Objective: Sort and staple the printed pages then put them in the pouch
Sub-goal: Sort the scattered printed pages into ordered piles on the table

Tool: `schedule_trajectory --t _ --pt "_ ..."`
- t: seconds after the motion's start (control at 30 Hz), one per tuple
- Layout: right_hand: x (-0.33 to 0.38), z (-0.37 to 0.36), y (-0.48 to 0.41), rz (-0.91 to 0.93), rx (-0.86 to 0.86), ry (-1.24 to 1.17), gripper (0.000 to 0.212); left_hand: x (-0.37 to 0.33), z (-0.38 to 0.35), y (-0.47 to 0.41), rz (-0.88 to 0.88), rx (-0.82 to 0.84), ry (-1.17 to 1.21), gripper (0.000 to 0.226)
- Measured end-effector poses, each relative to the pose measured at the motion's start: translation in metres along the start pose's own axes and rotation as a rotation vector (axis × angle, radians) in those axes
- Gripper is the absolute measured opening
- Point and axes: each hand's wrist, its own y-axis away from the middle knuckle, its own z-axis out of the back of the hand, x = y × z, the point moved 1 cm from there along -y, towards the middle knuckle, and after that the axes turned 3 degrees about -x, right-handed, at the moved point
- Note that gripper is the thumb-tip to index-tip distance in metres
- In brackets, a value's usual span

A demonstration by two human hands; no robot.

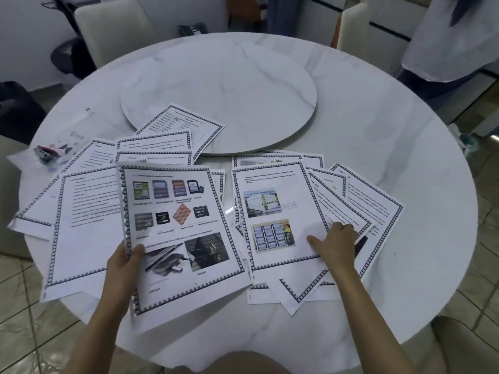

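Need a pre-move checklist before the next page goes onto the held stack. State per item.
1. Left hand grip on held stack: ok, thumb on top at its left edge.
2. Right hand on right pile's top page: touching it; whether it pinches, cannot tell.
3. Loose pages gathered: not ok, fanned across table.
4. Stack page order: cannot tell.
5. Pouch reachable: ok, lying at table's left.
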Motion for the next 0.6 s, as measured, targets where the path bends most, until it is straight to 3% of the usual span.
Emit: schedule_trajectory --t 0.23,0.47,0.6 --pt "0.004 0.006 -0.002 -0.060 0.030 -0.098 0.066 0.007 -0.001 -0.013 0.030 0.073 -0.012 0.027" --pt "0.002 0.015 0.000 0.016 -0.005 -0.388 0.032 0.009 0.000 -0.018 0.051 0.104 -0.017 0.029" --pt "-0.004 0.025 0.001 -0.004 -0.011 -0.542 0.032 0.010 -0.002 -0.019 0.051 0.107 -0.017 0.029"
